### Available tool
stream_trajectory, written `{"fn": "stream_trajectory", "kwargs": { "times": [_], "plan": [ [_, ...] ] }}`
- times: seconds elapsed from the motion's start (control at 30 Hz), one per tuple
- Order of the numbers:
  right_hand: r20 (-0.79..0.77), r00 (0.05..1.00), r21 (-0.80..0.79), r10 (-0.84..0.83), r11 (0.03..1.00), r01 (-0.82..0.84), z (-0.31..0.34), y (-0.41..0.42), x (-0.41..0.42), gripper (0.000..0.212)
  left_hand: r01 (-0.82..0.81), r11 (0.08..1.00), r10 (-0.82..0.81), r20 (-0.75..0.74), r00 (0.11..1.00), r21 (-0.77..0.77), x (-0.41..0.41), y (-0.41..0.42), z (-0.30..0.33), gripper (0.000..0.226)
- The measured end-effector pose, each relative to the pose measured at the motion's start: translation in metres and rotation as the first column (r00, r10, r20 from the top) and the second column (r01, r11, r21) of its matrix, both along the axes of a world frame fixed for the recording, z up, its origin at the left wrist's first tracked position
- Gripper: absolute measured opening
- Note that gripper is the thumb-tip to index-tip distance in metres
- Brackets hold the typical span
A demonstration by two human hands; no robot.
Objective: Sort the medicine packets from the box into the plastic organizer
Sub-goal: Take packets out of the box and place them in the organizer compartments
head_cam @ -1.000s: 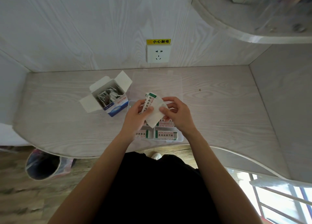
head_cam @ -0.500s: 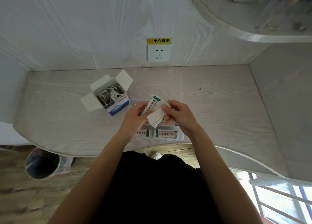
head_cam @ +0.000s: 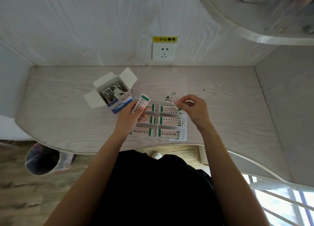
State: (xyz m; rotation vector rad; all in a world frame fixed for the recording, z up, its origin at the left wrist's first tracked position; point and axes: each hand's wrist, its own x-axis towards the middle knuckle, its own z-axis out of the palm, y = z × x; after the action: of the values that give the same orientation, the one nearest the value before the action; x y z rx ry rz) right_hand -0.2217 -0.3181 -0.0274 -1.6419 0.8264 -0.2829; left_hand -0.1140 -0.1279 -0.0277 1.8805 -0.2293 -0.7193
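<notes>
A clear plastic organizer point(head_cam: 184, 132) sits at the desk's front edge, its compartments holding white-and-green medicine packets point(head_cam: 169, 134). Its clear lid point(head_cam: 161, 82) lies open behind it. To its left stands an open white-and-blue box point(head_cam: 117, 93) with several more packets inside. My left hand point(head_cam: 130, 116) grips a small stack of packets point(head_cam: 141, 103) over the organizer's left column. My right hand point(head_cam: 193, 110) pinches a single packet point(head_cam: 171, 99) above the organizer's top-right compartment.
The pale wood desk point(head_cam: 229, 106) is boxed in by a back wall with a socket point(head_cam: 164, 51) and a right side panel. A curved shelf point(head_cam: 254, 26) overhangs at top right. A bin point(head_cam: 42, 159) stands on the floor at left.
My hands have separated: the right hand pulled one packet off the stack and carried it right, above the organizer's top-right compartment. The left hand keeps the remaining packets.
</notes>
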Motion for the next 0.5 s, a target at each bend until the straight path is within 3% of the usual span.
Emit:
{"fn": "stream_trajectory", "kwargs": {
  "times": [0.13, 0.37, 0.5],
  "plan": [
    [-0.107, 0.97, -0.366, 0.218, 0.898, -0.243, -0.005, -0.009, 0.003, 0.017, 0.032, 0.987, -0.055, 0.137, 0.989, 0.16, 0.001, 0.002, -0.005, 0.02],
    [-0.308, 0.866, -0.455, 0.395, 0.738, -0.498, -0.008, -0.014, 0.01, 0.014, 0.002, 0.991, -0.018, 0.119, 0.993, 0.134, 0.006, 0.011, -0.007, 0.022],
    [-0.482, 0.794, -0.568, 0.37, 0.558, -0.605, -0.012, -0.011, 0.013, 0.018, -0.013, 0.989, -0.007, 0.129, 0.992, 0.149, 0.006, 0.01, -0.008, 0.02]
  ]
}}
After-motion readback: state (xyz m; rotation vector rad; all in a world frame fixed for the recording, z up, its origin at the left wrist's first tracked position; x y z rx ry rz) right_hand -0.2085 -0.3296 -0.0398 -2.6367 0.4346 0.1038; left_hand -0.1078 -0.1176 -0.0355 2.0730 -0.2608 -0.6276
